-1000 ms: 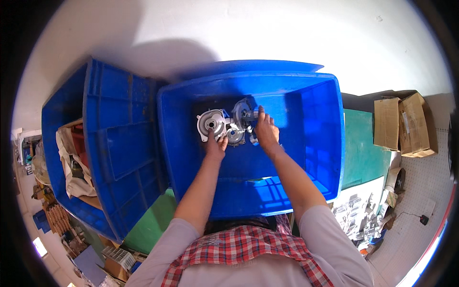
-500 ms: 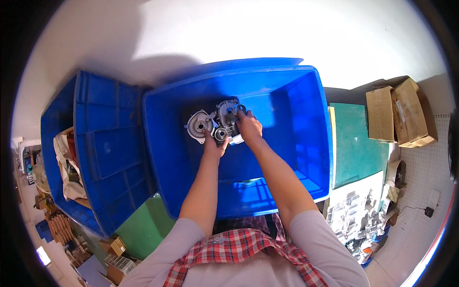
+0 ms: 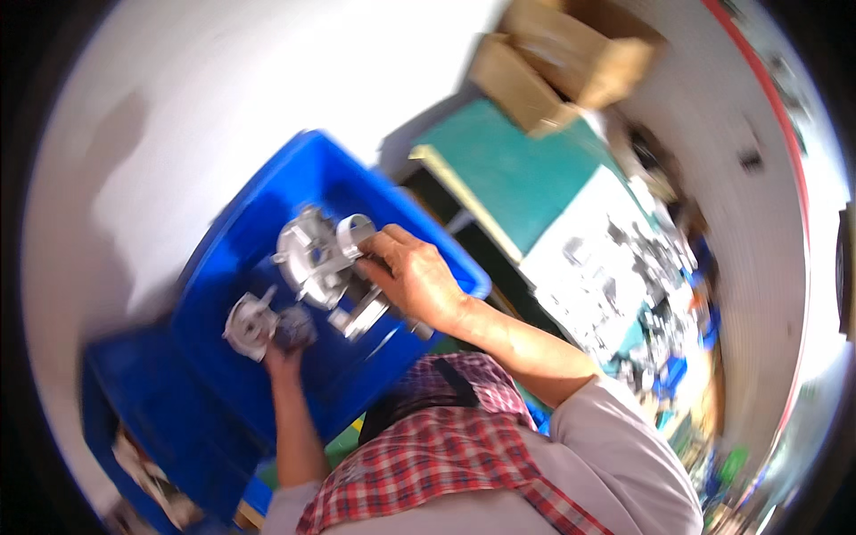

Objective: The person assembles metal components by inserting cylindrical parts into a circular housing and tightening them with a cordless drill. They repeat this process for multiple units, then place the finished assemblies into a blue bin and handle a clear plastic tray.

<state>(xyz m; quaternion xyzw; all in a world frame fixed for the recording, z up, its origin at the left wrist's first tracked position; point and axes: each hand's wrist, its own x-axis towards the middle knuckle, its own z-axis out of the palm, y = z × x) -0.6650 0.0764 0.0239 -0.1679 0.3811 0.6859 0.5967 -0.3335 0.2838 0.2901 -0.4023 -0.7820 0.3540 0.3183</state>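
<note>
My right hand [image 3: 415,275] is closed on a large silver metal housing [image 3: 312,259], with the thumb and fingers at a ring-shaped collar [image 3: 355,234] on its right side. Several blocky projections hang from the housing over the big blue bin [image 3: 312,147]. Lower and to the left, my left hand [image 3: 283,358] grips a smaller round metal casting [image 3: 250,325] with lugs on its edge. Against that hand is a darker roundish part [image 3: 294,326], too blurred to make out. Both hands are over the bin, apart from each other.
Another blue bin [image 3: 152,392] stands at the lower left. A green-topped table [image 3: 508,169] lies to the right, carrying a white sheet with many shiny metal parts [image 3: 624,267]. Open cardboard boxes [image 3: 553,67] sit at its far end, by the white wall.
My view has swung to the right. The two metal pieces, formerly close together deep in the bin, are now apart and raised, the right one shifted toward the bin's right rim.
</note>
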